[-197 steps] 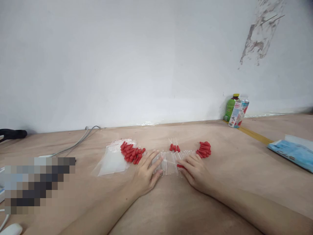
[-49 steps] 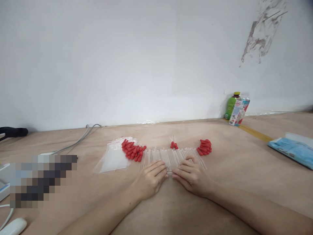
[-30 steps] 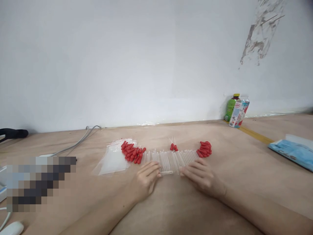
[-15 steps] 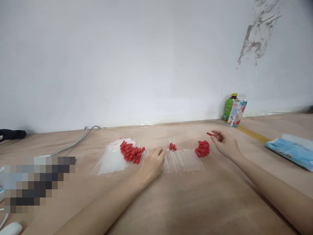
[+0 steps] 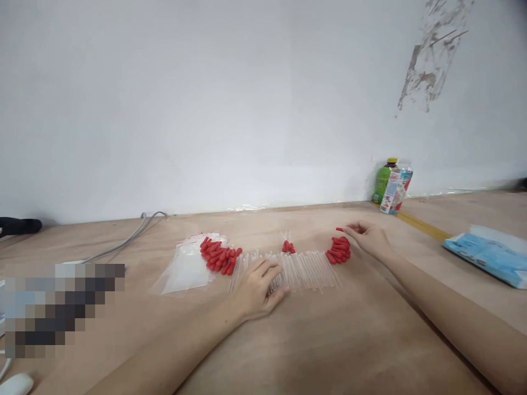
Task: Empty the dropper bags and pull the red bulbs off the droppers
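Observation:
My right hand [image 5: 368, 238] pinches a red rubber dropper bulb [image 5: 339, 229], with one end sticking out to the left of the fingertips. Just below it lies a small pile of red bulbs [image 5: 340, 250]. My left hand [image 5: 257, 288] rests over a row of clear thin tubes [image 5: 310, 270], thumb and fingers apart; the tubes under the palm are hidden. Behind the row, several tubes with red bulbs fitted on them [image 5: 289, 247] lie together. Left of the row, a larger heap of red bulbs [image 5: 218, 255] partly covers clear plastic bags [image 5: 185, 270].
A green bottle with a yellow cap [image 5: 382, 181] and a printed carton-like pack [image 5: 396, 190] stand by the wall. A blue packet [image 5: 486, 255] lies far right. On the left are a grey cable [image 5: 134, 237], a blurred-out object and a white mouse-like object [image 5: 18, 384].
My left hand has pulled back slightly toward me and its thumb has spread from the fingers. My right hand has moved left with the red bulb, nearer the tubes.

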